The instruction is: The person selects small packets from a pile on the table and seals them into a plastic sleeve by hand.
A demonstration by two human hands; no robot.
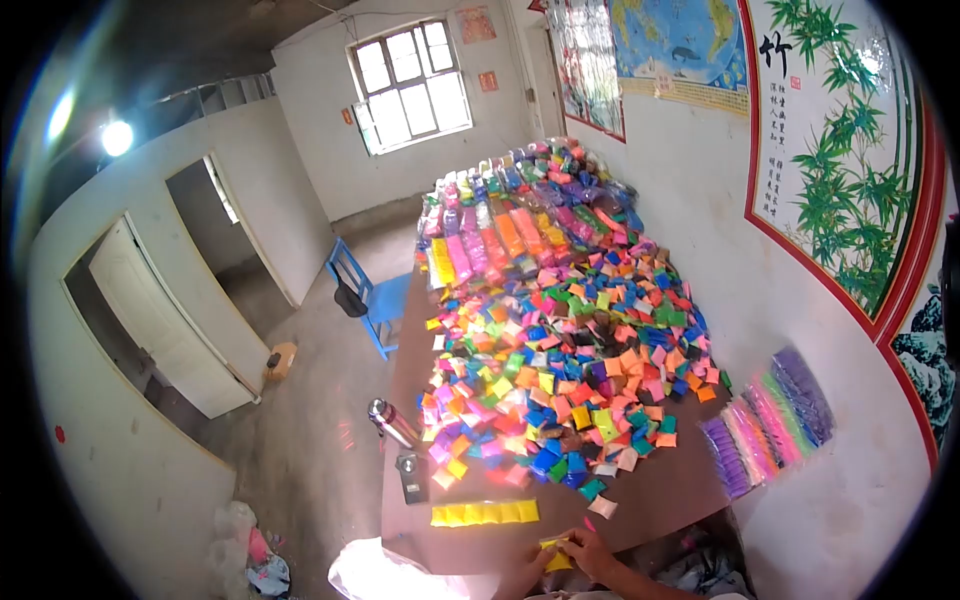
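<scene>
Yellow packet (557, 561), squarish plastic, held by left hand (524, 574) and right hand (591, 556), flat brown table (640, 515)

Bamboo wall poster (838, 165): big 竹 at upper left, red seal (795, 83) below it, not legible. Small vertical columns underneath, left one starts 深林人不知. Map (680, 45) and red wall papers (476, 25): print too small to read.

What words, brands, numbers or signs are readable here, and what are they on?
"竹": bamboo wall picture; its smaller characters are too small to read surely.
Map: lettering too small.
Red wall papers: blurred.
Flask, colored packets: no readable text.
</scene>
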